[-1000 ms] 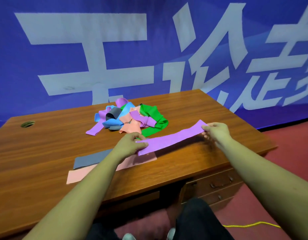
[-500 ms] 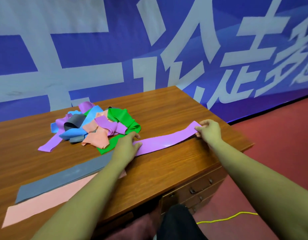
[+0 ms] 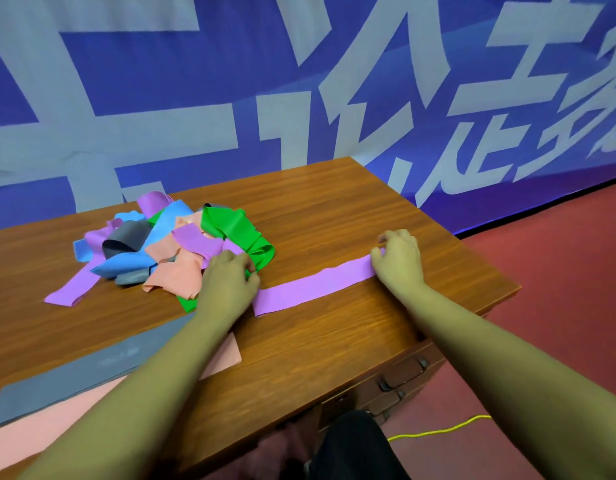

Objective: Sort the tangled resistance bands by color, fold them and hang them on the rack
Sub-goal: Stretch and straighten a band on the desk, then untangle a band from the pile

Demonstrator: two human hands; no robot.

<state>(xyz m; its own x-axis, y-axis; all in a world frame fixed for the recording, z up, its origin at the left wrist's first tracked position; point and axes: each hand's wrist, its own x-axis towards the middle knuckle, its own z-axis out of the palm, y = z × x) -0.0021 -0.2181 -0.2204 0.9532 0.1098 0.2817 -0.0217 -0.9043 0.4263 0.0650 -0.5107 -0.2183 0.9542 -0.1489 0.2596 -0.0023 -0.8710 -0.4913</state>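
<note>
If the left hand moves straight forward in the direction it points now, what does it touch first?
Probably the green band in the tangled pile, right beyond the left hand, which holds the purple band by its end; depth is uncertain.

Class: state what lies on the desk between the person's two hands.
A flat purple band spans from left hand to right hand, seen in the head view.

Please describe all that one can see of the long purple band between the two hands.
The purple band is a flat, smooth strip, rubbery in look, without print. It lies stretched out on the wooden table, aslant toward the right edge. The right hand pinches its far end; the left hand touches the near end, whose square-cut edge shows, but a grip there cannot be made out.
</note>
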